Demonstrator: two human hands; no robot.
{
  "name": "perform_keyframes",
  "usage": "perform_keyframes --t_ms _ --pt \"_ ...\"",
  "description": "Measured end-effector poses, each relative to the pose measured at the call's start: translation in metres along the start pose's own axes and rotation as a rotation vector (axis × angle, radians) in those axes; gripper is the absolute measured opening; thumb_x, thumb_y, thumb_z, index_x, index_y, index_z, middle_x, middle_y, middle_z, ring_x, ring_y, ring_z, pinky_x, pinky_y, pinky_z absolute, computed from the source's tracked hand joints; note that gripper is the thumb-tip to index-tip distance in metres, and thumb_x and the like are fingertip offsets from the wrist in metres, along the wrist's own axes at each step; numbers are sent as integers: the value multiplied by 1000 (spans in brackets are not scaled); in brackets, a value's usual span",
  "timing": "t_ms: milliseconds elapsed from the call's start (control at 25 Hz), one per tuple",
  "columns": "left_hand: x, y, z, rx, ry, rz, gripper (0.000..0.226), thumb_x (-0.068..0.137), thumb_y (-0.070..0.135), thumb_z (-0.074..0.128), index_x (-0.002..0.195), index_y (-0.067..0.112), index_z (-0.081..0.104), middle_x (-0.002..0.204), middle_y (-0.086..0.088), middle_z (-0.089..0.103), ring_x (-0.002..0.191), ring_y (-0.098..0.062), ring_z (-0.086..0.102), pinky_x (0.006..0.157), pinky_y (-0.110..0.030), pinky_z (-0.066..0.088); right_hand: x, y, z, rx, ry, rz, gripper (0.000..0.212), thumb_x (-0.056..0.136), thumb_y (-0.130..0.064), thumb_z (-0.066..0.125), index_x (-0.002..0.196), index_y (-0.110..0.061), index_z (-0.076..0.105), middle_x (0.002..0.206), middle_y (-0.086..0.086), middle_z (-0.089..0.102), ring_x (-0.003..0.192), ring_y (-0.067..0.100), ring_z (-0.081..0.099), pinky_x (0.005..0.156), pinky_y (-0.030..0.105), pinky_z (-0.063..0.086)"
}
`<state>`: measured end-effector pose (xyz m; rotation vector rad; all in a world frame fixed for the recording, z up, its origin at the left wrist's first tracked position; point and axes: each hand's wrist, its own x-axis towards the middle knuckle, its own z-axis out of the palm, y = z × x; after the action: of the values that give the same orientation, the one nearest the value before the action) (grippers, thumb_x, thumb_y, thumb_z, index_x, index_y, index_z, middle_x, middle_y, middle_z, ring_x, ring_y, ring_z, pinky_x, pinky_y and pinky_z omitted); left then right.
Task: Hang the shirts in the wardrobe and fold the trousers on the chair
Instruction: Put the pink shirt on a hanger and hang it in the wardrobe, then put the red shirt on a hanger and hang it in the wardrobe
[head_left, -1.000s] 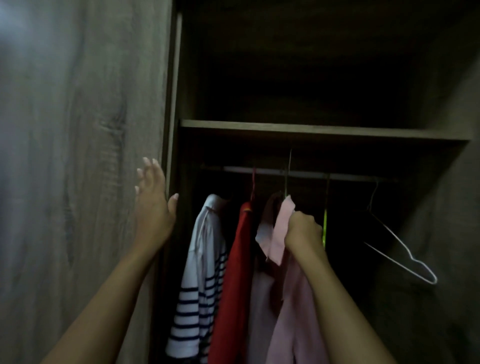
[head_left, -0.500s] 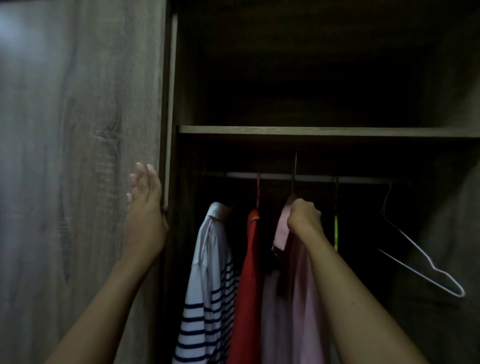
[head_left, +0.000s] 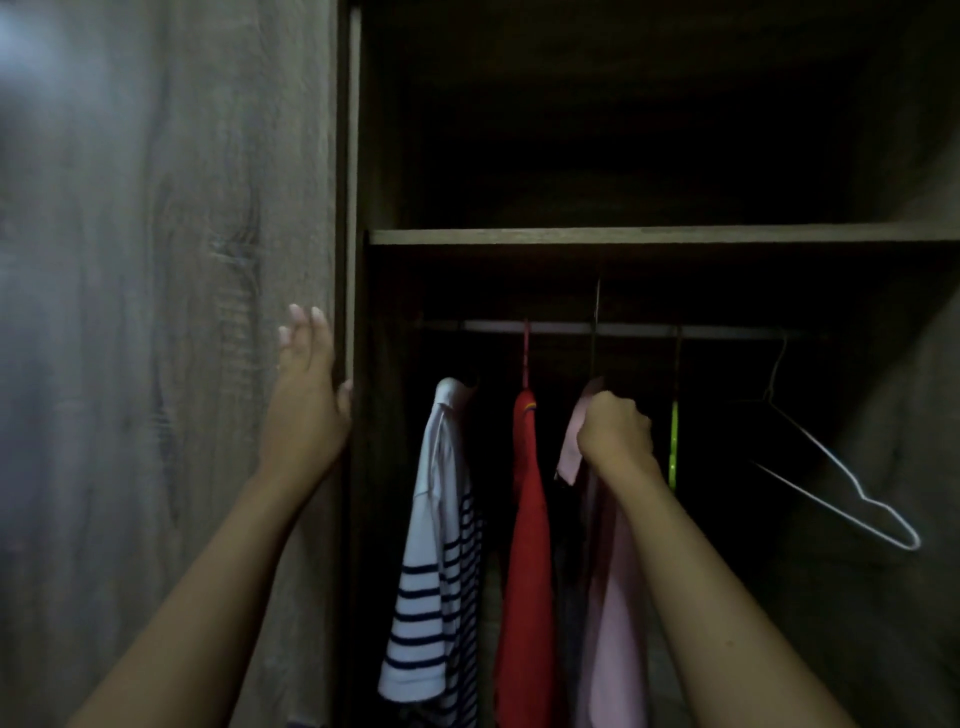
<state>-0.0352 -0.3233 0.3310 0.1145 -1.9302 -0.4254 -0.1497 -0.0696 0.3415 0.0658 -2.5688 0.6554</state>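
A dark wardrobe stands open with a rail (head_left: 623, 328) under a shelf (head_left: 649, 235). On the rail hang a white shirt with navy stripes (head_left: 441, 545) and a red shirt (head_left: 527, 545). My right hand (head_left: 615, 434) grips the collar and hanger top of a pink shirt (head_left: 615, 597), whose hanger hook reaches up across the rail. My left hand (head_left: 306, 400) rests flat with straight fingers on the wooden door (head_left: 156, 364), thumb at its edge.
A green hanger (head_left: 674, 441) hangs right of the pink shirt, and an empty white wire hanger (head_left: 836, 478) hangs tilted at the far right. The wardrobe's right wall (head_left: 893, 467) is close by. The space above the shelf is dark.
My right hand has lifted the pink shirt's hanger up to the rail. My left hand has settled against the door's edge. The view has shifted slightly.
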Motion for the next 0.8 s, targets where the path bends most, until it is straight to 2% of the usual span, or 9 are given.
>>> perform_keyframes --t_ms 120,200,320,480,600,720,800 --pt "-15 10 -26 -61 2 -29 70 93 10 53 150 5 12 158 -15 7 146 -28 6 116 -32 11 -37 -14 6 93 229 -141 35 91 -12 45 124 -5 51 123 20 53 117 38 46 94 47 43" --pt "-35 6 -50 -55 64 0 57 95 13 52 146 3 29 153 -15 28 142 -26 26 112 -24 18 -72 -32 14 223 384 -289 33 91 -12 44 122 -6 54 120 18 57 113 37 47 94 46 40" --pt "-73 -8 -87 -118 135 -31 37 94 23 49 127 9 56 126 -7 60 116 -19 56 99 -24 40 -126 -65 37 461 478 -451 32 90 -10 38 109 -5 62 104 17 63 97 37 54 85 43 43" --pt "-142 -33 -148 -132 190 -167 25 93 25 45 110 19 63 103 5 68 92 -1 61 79 -11 46 -212 -112 78 696 383 -509 23 85 -3 46 101 -4 64 93 17 65 88 38 57 81 41 43" --pt "-203 -61 -196 -105 226 -259 19 93 22 48 103 19 64 93 6 70 88 -1 64 76 -14 47 -286 -143 106 813 291 -534 21 83 -2 50 97 -1 66 90 18 67 84 38 60 78 34 36" --pt "-265 -93 -241 -50 227 -405 19 94 26 48 101 21 64 89 7 71 85 -4 65 76 -25 50 -359 -167 130 917 36 -521 21 88 -3 49 102 -3 65 97 16 68 91 34 59 78 29 36" --pt "-304 -112 -270 12 258 -495 17 93 26 48 98 23 64 87 9 70 84 -2 65 77 -25 50 -403 -181 147 966 -164 -507 21 92 -4 49 106 -7 64 101 11 66 95 27 57 77 24 35"
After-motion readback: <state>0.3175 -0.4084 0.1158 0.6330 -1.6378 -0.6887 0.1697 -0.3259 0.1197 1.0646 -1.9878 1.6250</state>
